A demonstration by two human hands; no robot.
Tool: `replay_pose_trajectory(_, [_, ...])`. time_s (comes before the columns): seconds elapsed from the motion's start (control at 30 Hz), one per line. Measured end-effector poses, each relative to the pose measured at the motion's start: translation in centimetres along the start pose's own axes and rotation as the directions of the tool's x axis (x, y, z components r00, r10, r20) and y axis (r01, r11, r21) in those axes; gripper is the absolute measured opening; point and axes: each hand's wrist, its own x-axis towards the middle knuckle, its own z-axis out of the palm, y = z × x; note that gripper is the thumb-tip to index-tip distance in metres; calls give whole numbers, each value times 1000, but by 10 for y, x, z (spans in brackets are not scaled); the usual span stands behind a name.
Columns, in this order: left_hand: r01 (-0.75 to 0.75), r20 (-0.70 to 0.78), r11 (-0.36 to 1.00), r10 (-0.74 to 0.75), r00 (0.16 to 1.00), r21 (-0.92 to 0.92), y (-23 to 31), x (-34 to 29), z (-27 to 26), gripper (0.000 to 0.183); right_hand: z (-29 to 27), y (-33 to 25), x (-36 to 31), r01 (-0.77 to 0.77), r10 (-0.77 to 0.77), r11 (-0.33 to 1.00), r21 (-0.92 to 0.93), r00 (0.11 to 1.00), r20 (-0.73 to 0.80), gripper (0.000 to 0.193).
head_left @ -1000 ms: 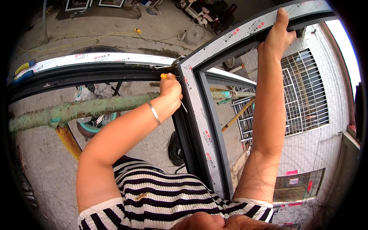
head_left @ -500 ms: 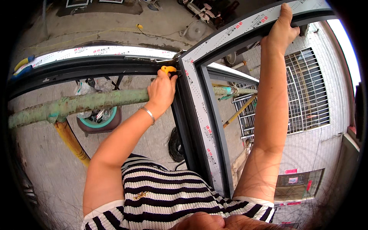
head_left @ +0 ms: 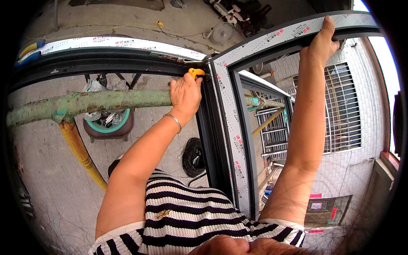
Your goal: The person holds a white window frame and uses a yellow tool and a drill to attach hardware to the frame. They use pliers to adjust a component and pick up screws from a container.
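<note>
Probably heavy and stiff, that sash (head_left: 239,148); film (head_left: 225,95) looks slippery. Your right hand (head_left: 321,47) grips its top rail (head_left: 272,36), good spot; left hand (head_left: 185,96) clamps the yellow-handled tool (head_left: 195,72).

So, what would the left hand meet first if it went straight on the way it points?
Probably the dark frame near the metal hinge, beyond the yellow handle it holds; depth is unclear.
</note>
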Motion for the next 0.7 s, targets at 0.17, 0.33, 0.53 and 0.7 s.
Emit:
replay_pose_trajectory(0.17, [1,1,995,-1,1000,104,7,-5,9,26,-8,-9,4,-19,17,1000,-18,997,-71,75])
replay_pose_trajectory(0.33, [53,47,990,-60,997,128,7,6,-4,29,-6,15,20,81,-91,990,-115,992,-86,72])
replay_pose_trajectory(0.53, [525,187,828,-493,850,-199,31,27,-6,32,-7,14,24,72,-77,996,-60,993,-87,84])
replay_pose_trajectory(0.7, [724,224,652,-689,689,-225,43,37,-6,49,-7,13,19,133,-156,977,-167,979,-131,77])
